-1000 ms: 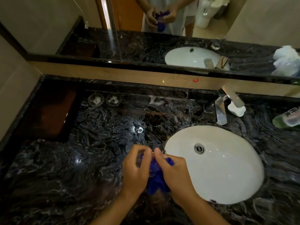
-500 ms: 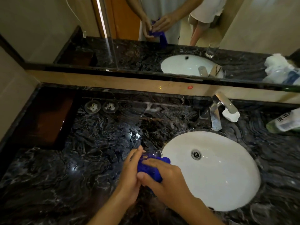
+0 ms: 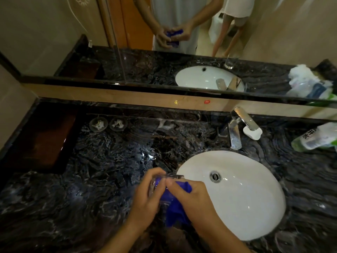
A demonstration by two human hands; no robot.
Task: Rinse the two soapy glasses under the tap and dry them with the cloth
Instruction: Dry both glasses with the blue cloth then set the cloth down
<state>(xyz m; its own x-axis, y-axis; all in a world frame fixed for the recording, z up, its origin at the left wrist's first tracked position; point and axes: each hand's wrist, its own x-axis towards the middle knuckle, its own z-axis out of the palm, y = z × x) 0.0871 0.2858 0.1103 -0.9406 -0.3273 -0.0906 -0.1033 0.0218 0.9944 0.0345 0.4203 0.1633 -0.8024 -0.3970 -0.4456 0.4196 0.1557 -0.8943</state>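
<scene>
Drying a glass (image 3: 157,184) beside the sink (image 3: 259,223)
The left hand (image 3: 146,202) gripped the glass just left of the sink, and the right hand (image 3: 194,199) pinched the blue cloth (image 3: 175,214) stuffed inside it. Rinsing seemed done; the other glass (image 3: 230,63), seen only in the mirror (image 3: 145,66), stood empty, perhaps awaiting drying.

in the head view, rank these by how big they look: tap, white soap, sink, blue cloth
1. sink, by far the largest
2. blue cloth and tap: about alike. The cloth is partly covered and nearer the camera, so I won't rank them.
3. white soap, smallest
</scene>
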